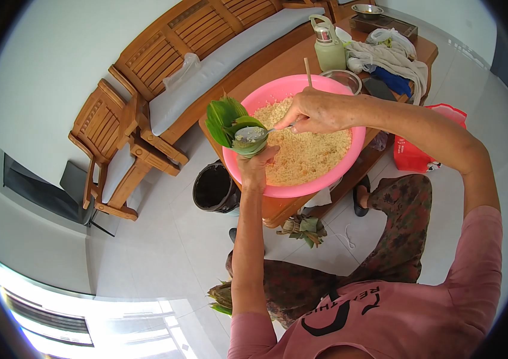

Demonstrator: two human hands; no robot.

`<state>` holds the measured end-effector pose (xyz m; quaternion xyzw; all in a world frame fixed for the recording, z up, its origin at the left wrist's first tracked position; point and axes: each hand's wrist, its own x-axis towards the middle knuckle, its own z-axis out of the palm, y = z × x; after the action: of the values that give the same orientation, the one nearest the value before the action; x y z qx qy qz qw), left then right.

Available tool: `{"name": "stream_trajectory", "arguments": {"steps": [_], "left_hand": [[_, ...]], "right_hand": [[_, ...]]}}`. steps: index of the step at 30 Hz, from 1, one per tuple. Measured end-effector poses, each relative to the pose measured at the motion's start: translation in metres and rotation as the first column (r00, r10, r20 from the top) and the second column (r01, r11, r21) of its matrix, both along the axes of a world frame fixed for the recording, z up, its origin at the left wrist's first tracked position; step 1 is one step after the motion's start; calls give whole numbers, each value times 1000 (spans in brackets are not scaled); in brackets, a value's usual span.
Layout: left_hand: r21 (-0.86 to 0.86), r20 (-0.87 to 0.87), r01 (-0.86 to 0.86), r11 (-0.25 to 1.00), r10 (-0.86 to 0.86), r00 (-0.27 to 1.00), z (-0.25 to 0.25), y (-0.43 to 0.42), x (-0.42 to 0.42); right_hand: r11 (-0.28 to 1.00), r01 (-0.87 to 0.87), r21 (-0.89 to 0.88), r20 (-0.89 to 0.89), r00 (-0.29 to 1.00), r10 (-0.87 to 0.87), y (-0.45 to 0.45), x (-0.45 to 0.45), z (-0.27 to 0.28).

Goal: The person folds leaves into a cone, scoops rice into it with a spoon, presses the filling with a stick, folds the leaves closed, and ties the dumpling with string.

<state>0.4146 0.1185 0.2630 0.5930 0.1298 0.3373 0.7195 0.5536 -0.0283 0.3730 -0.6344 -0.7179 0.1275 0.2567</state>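
Note:
My left hand (256, 165) is closed around a cone of folded green leaves (227, 122), held at the left rim of a pink basin (357, 143). In my right hand (313, 112) is a metal spoon (251, 134), its bowl at the mouth of the leaf cone with some grains on it. Pale yellowish rice grains (307, 157) fill much of the basin below my right hand. A thin wooden stick (307, 72) rises behind my right hand; its lower end is hidden.
The basin stands on a wooden table (284, 67) with a green thermos (329, 48) and cloths (394, 60). A black bin (214, 188) sits below its left side. Leaf bundles (303, 230) hang or lie near the floor. A red bag (412, 152) is at right; a wooden bench (188, 42) stands behind.

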Motion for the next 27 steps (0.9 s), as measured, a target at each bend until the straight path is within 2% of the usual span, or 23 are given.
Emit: {"name": "stream_trajectory", "arguments": {"steps": [5, 8, 11, 14, 20, 23, 26, 27], "left_hand": [[55, -40, 10, 998, -7, 999, -2, 2, -1], [21, -39, 33, 999, -32, 999, 1, 1, 0], [-18, -37, 65, 998, -66, 997, -1, 3, 0], [21, -50, 63, 998, -62, 997, -4, 3, 0], [-65, -21, 133, 989, -135, 991, 4, 1, -1], [-106, -45, 188, 976, -194, 980, 0, 5, -1], [-117, -49, 192, 974, -199, 979, 3, 3, -3], [-110, -43, 187, 976, -193, 980, 3, 3, -2]], "right_hand": [[992, 41, -118, -46, 998, -47, -4, -2, 2], [992, 63, -113, -81, 994, -72, -4, -3, 5], [999, 3, 32, 31, 1000, -4, -3, -5, 6], [994, -11, 110, 198, 980, -11, 2, -4, -1], [984, 4, 176, 138, 990, -29, 1, -1, 5], [989, 4, 148, 269, 962, -44, -3, -2, 8], [988, 3, 156, 260, 965, -44, 8, 11, -10], [983, -17, 183, 179, 984, -17, 8, 12, -11]]}}
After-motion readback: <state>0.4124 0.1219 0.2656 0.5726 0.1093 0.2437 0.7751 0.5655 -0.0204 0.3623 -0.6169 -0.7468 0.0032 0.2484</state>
